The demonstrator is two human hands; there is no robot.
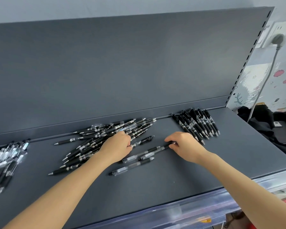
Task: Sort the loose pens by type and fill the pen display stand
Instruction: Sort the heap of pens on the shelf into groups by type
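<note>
The work surface is a dark grey shelf [172,182] with an upright back panel [122,71]. A loose pile of pens [106,136] lies at the centre rear of the shelf, its barrels crossing at mixed angles. A sorted row of black pens [197,124] lies at the right rear, parallel, with the rear ends against the back panel. A second group of pens with pale barrels [7,159] lies at the left edge of the view. Two clear pens [132,166] lie loose in front of the pile, between the two forearms. The left hand [117,146] rests on the right side of the pile, fingers curled, and pinches a clear pen with a black clip [139,142] at one end. The right hand [186,147] is well apart from the sorted row; its curled fingertips pinch the upper end of a dark pen [164,147], whose other end lies on the shelf beside the clear pens. A black bag [271,129] and a grey cable [262,83] are to the right of the shelf.
</note>
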